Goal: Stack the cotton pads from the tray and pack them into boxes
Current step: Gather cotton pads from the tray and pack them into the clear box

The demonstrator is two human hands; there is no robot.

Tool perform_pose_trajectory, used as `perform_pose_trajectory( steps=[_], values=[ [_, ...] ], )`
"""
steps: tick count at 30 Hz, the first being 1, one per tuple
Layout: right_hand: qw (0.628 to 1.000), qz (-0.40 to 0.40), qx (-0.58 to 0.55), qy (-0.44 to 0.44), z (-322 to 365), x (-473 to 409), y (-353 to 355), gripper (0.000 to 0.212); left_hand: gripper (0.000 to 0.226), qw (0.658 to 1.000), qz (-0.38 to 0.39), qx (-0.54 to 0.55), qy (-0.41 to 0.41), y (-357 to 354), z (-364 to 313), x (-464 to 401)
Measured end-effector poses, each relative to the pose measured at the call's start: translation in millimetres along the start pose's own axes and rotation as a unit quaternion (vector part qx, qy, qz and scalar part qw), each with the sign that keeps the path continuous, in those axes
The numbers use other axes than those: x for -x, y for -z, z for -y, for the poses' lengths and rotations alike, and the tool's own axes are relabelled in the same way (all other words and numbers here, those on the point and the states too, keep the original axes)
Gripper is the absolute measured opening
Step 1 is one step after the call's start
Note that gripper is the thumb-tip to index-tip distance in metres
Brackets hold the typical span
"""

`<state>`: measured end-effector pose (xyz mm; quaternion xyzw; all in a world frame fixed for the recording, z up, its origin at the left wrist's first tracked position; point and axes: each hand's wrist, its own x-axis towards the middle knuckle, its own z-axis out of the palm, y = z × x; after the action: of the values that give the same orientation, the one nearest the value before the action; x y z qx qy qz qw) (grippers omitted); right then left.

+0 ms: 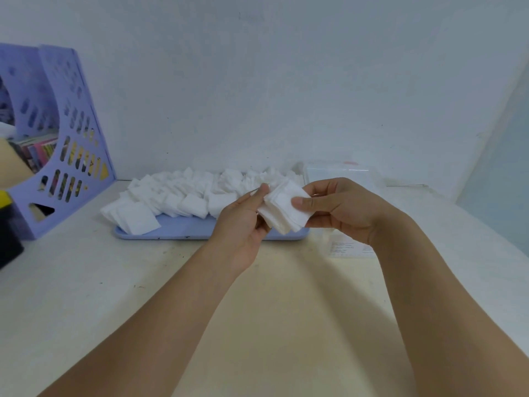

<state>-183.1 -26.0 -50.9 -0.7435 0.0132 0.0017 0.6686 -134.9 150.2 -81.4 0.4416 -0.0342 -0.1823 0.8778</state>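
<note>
Two bare forearms reached up from the bottom of the frame over a pale bench (86, 296). At the centre, both hands held a small stack of white square cotton pads (284, 209) in the air, just in front of the near edge of a tray. The right hand (340, 209) gripped the stack from the right, its thumb pressed flat on the top pad and its fingers curled beneath. The left hand (246, 222) held the stack's left edge, fingers curled against the side of the pads.

Behind the hands, a light blue tray (183, 232) lay on the bench, heaped with loose white cotton pads (183, 196) spread across its whole width; some hung over its left edge. To the right of the tray, against the wall, sat a clear plastic box (343, 173), hard to make out. A small printed label (352, 249) showed on the bench below the right wrist. At the upper left stood a lilac perforated file holder (65, 133) with coloured items inside, and a dark object (8, 233) sat at the left edge.
</note>
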Motion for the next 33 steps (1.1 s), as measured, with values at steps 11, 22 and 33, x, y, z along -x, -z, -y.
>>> perform_pose_trajectory(
  steps=[11,22,33],
  values=[
    [0.985,-0.033,-0.165,0.041,4,-1,-2,0.044,0.014,0.997,-0.065,0.025,-0.044,5,-4,-7],
    [0.993,-0.041,-0.106,0.028,-2,-7,-23,0.027,0.02,0.999,-0.029,0.024,-0.024,-3,-4,2],
    [0.994,-0.06,-0.084,0.032,-3,-7,-21,0.022,0.037,0.999,-0.025,-0.034,-0.017,-3,-9,2]
  ],
)
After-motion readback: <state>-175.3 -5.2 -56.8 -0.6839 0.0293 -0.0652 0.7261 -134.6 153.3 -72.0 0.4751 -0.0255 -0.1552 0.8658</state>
